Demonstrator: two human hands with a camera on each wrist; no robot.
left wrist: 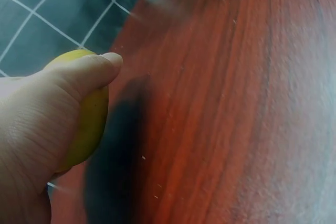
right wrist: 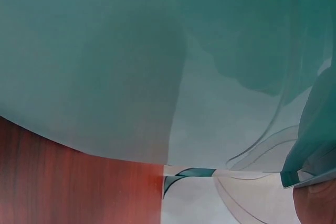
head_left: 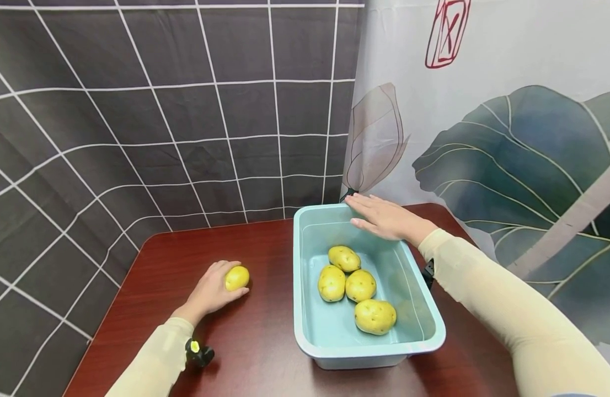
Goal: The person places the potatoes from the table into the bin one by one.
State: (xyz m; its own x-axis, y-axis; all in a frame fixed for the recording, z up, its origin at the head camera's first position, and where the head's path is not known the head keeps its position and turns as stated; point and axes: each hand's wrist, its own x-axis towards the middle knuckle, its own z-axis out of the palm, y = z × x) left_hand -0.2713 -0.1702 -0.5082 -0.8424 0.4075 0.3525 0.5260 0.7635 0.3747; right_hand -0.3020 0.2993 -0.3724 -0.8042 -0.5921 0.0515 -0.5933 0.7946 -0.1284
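Note:
On the left part of the table, my left hand (head_left: 213, 292) holds a smooth yellow potato (head_left: 236, 278), thumb on the near side and fingers around the far side. The left wrist view shows the thumb across the potato (left wrist: 93, 124), just above the wood. My right hand (head_left: 384, 216) lies with straight fingers over the far right rim of a light blue plastic bin (head_left: 305, 286). Several yellow potatoes (head_left: 375, 316) lie on the bin's floor. In the right wrist view the bin's glossy wall (right wrist: 131, 77) fills most of the picture, with a bit of hand (right wrist: 317, 203) at the lower right.
The red-brown wooden table (head_left: 265, 331) has a rounded far left corner. Behind it hangs a dark grey cloth (head_left: 186, 110) with a white grid, and a white curtain (head_left: 399, 49) with leaf prints to the right. Both wrists wear small black devices (head_left: 199, 353).

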